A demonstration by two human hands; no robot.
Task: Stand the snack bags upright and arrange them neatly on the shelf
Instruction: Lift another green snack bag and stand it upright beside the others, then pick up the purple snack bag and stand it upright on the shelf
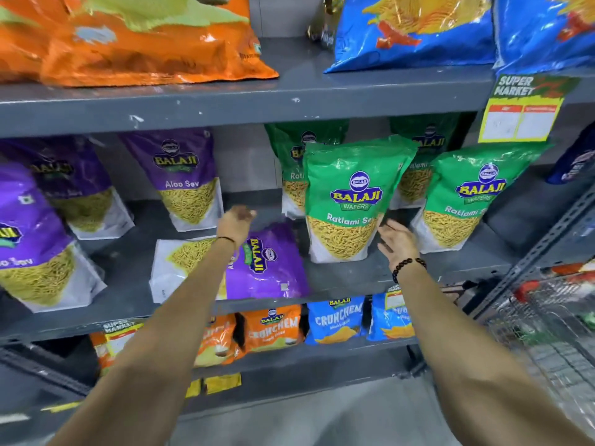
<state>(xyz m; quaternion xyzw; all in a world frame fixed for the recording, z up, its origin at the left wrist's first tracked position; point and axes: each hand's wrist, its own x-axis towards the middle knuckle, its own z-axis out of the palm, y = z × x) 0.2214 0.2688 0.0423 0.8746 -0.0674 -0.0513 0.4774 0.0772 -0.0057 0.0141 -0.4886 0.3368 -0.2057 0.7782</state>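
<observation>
On the grey metal middle shelf (135,278), a glossy purple bag (267,262) is lying flat, its clear end partly hiding behind the left forearm. The left hand (236,222) is blurring above it, fingers loosely spread. The right hand (397,241), open, is touching the upright green bag (349,201).

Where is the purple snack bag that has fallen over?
The fallen purple bag lies flat at the front of the grey middle shelf, under the left hand, just left of the upright green Ratlami Sev bag.
</observation>
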